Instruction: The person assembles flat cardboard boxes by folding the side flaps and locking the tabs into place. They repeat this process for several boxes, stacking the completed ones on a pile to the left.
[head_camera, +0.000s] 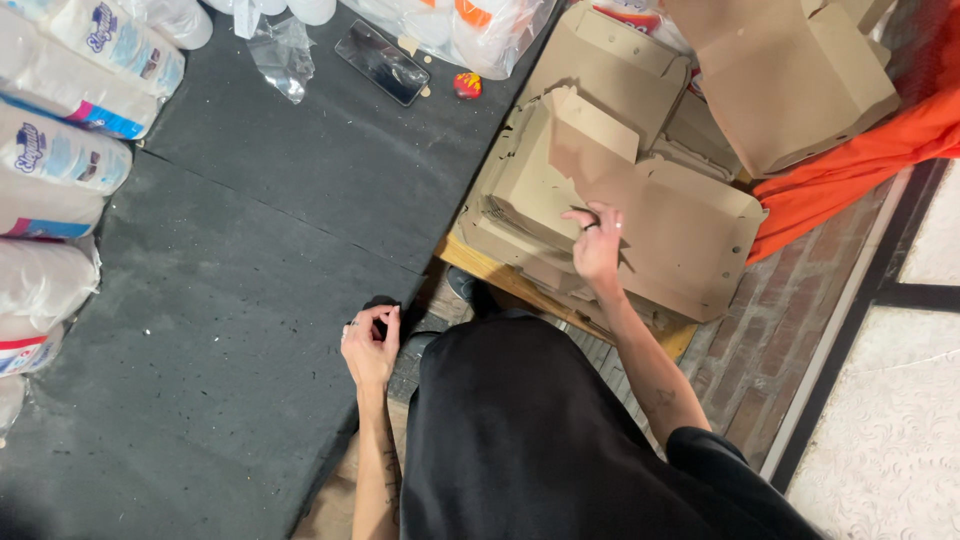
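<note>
We steady ourselves with the left hand (371, 345) curled shut on the worktop (250, 300) edge — right hand (597, 243), fingers open, should pinch one flat cardboard box (690, 240) only.

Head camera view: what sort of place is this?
Probably a food-packing or takeaway prep area. Flat cardboard boxes are stacked under the right hand, and bagged stacks of white cups line the black table where the left hand rests.

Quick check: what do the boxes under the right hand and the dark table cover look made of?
Boxes: plain brown cardboard, matte, with creased flaps and cut slots; the right hand rests on one. Table cover: looks like dark grey felt or foam, dull and speckled; the left hand grips its edge.
</note>
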